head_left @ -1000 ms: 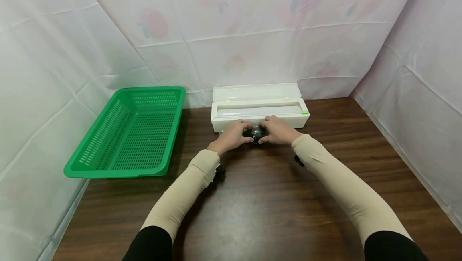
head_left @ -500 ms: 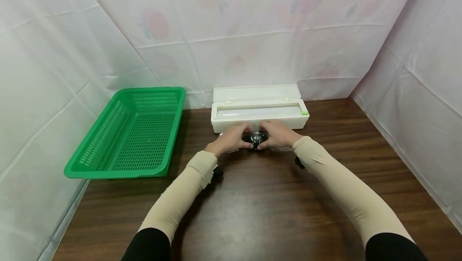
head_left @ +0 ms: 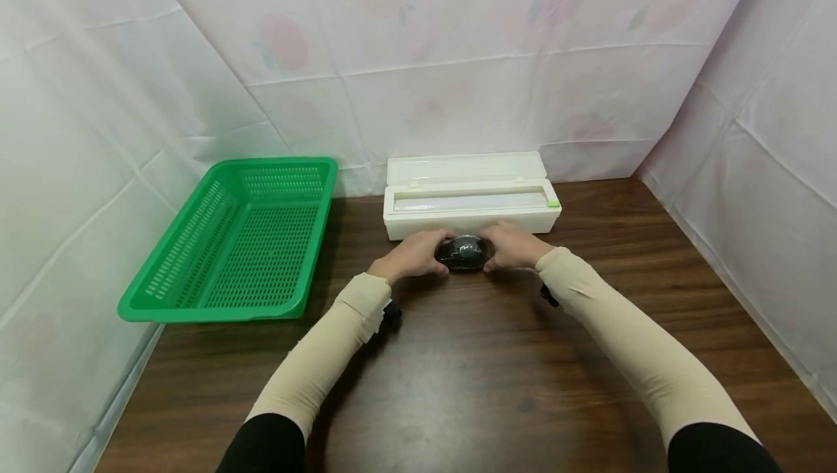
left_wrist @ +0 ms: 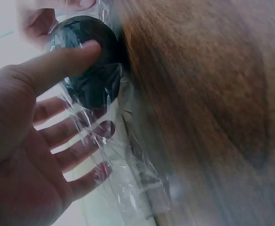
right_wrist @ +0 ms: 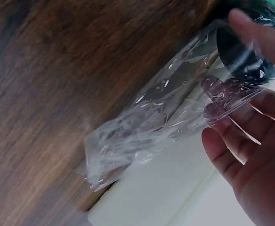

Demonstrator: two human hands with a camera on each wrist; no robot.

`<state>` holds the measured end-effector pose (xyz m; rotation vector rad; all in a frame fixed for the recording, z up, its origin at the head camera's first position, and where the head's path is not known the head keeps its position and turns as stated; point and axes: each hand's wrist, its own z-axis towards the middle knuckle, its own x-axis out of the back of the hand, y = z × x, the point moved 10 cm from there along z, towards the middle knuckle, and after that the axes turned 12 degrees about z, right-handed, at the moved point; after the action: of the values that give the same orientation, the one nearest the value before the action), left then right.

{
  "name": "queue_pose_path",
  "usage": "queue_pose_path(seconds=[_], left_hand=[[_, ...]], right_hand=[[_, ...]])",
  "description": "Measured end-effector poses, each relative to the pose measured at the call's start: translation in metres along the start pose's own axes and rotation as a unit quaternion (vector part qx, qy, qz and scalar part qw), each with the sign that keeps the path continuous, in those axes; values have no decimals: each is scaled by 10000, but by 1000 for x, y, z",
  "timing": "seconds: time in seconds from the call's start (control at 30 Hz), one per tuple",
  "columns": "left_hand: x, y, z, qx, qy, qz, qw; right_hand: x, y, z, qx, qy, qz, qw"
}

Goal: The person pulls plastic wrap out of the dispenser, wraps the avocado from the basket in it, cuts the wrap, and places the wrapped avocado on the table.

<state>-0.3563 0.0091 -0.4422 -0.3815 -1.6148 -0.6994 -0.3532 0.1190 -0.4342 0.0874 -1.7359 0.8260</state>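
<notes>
Hands (head_left: 412, 259) (head_left: 513, 246) since moved nearer; fingers hold film-wrapped dark bowl (head_left: 463, 253), film (right_wrist: 175, 117) now over it.

Item count, head view: 1 green basket (head_left: 242, 240); 1 white film dispenser box (head_left: 471, 200), lid open; 1 dark round obj. (head_left: 463, 252) under 1 sheet of clear film (right_wrist: 175, 127); 2 hands: left hand (head_left: 408, 259), right hand (head_left: 513, 246); 1 wooden table (head_left: 471, 371).

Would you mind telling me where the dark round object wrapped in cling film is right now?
In the head view the dark round object sits mid-table between the left hand and right hand, just in front of the white film dispenser.
</notes>
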Motion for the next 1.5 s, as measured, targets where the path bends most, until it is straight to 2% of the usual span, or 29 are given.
queue_pose_path(seconds=[0.17, 0.33, 0.43, 0.77, 0.9, 1.1, 1.3, 1.4, 1.5], left_hand=[[3, -7, -2, 194, 201, 353, 9990], [8, -12, -5, 369, 388, 324, 9980], [9, -13, -5, 382, 444, 287, 9979], [9, -11, -3, 229, 262, -29, 9994], [16, -9, -5, 190, 395, -145, 9989], [30, 0, -7, -32, 930, -285, 9953], [37, 11, -3, -221, 1397, -42, 9899], [36, 15, -1, -261, 1431, 22, 9894], [31, 13, 0, -155, 1324, -77, 9910]], right_hand=[[3, 4, -1, -73, 106, -71, 9999], [12, -4, -3, 535, 518, -316, 9967], [14, -6, -5, 702, 659, -427, 9944], [14, 5, -5, 58, 145, 8, 9999], [21, 2, -8, -7, 120, 132, 9998], [38, -18, -11, 320, 499, -113, 9982], [34, -43, -7, 940, 707, -405, 9922], [33, -46, -7, 1052, 918, -499, 9889], [32, -42, -7, 985, 1046, -369, 9889]])
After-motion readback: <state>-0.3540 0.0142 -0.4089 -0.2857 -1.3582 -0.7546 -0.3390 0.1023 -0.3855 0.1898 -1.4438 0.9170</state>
